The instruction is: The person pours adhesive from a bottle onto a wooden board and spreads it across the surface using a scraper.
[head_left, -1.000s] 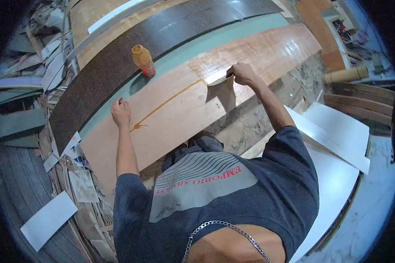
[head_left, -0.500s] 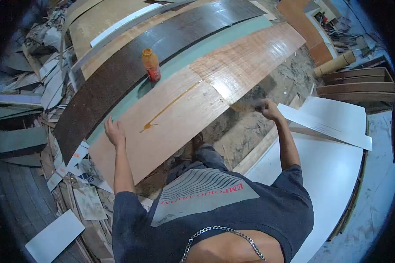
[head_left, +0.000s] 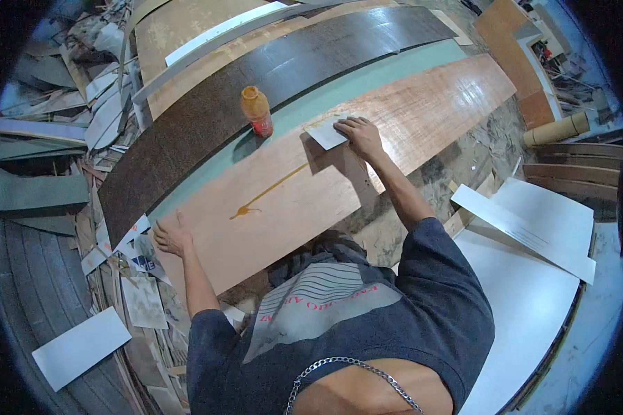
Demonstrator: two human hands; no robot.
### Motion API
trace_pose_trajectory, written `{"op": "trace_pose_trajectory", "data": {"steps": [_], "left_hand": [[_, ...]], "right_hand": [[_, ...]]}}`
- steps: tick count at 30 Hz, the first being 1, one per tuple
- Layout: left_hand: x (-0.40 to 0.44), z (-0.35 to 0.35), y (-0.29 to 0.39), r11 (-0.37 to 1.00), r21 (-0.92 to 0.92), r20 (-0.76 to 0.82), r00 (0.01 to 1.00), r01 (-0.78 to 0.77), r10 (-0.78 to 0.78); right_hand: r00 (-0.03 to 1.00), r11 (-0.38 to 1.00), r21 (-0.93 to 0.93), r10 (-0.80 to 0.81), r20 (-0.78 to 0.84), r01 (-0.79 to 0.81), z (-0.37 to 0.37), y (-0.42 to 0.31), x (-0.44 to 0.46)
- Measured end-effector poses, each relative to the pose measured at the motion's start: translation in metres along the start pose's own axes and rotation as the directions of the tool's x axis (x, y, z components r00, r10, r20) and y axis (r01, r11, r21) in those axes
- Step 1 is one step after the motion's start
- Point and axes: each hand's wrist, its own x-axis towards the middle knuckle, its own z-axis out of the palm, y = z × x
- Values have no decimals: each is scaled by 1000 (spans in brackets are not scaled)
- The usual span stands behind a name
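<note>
A long plywood board [head_left: 284, 238] lies in front of me, its far right half shiny with a wet coat. My right hand [head_left: 361, 137] grips a pale flat spreader [head_left: 327, 134], pressed to the board near its far edge. A thick line of amber glue [head_left: 273, 192] runs along the bare left half, ending in a small blob. At the board's left end rests my left hand [head_left: 174, 238], fingers apart on the edge. Beyond the board stands an open plastic bottle [head_left: 256, 109] with amber residue inside and a red label.
Under the plywood is a pale green panel [head_left: 304, 93], with a dark brown panel [head_left: 208, 114] behind it. White sheets [head_left: 526, 290] lie to my right, one strip across them. Offcuts and scrap [head_left: 145, 301] litter the left side. A cardboard tube [head_left: 557, 129] lies far right.
My right hand has swung from beyond the board's near edge up and left onto the board with the spreader. My left hand has shifted toward the board's left end.
</note>
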Motion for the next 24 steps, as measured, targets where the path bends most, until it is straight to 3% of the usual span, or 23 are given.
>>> {"op": "trace_pose_trajectory", "data": {"steps": [4,8,15,17,20,24], "left_hand": [[0,1,2,1000,16,16,1000,2,-2],[1,1,-1,1000,20,11,1000,-17,16],[-1,4,-1,999,26,-23,999,-37,37],[1,2,-1,998,45,-25,999,-47,48],[-3,-9,5,999,33,45,999,-15,13],[2,1,2,1000,7,27,1000,-4,4]], "right_hand": [[997,1000,-19,7,76,-6,10,2,17],[999,1000,-10,-1,43,2,32,3,19],[985,992,31,-128,116,125,10,-31,-18],[993,980,182,-97,70,83,-1,-28,-14],[996,994,70,88,-6,-88,-7,-5,12],[967,971,-34,237,92,-235,4,31,43]]}}
